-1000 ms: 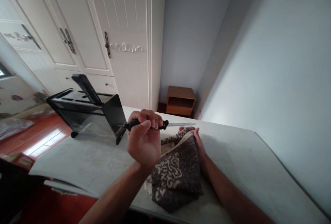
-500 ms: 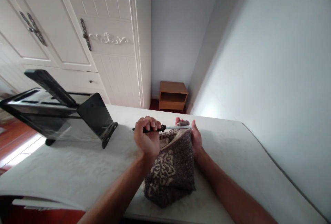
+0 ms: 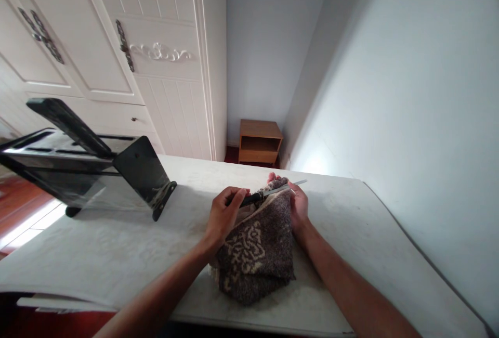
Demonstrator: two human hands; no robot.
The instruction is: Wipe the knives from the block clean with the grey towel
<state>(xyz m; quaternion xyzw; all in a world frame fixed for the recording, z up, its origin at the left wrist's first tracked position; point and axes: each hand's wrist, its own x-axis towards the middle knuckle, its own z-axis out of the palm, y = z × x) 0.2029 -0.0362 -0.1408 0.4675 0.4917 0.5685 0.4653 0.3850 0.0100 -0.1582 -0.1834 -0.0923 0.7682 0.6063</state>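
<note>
My left hand is closed round the black handle of a thin steel rod, which lies across the top of a brown patterned towel. My right hand grips the towel's upper right edge, its fingers tucked into the fold. The rod's metal tip pokes out to the right past my right hand's fingers. The towel is bunched on a white table.
A black knife block with one dark handle sticking up stands on the table's left. White wardrobe doors rise behind it. A small wooden bedside cabinet sits in the far corner. A bare wall runs along the right.
My left hand has brought the rod down and to the right onto the towel. The view has swung to the right, so the knife block sits farther left.
</note>
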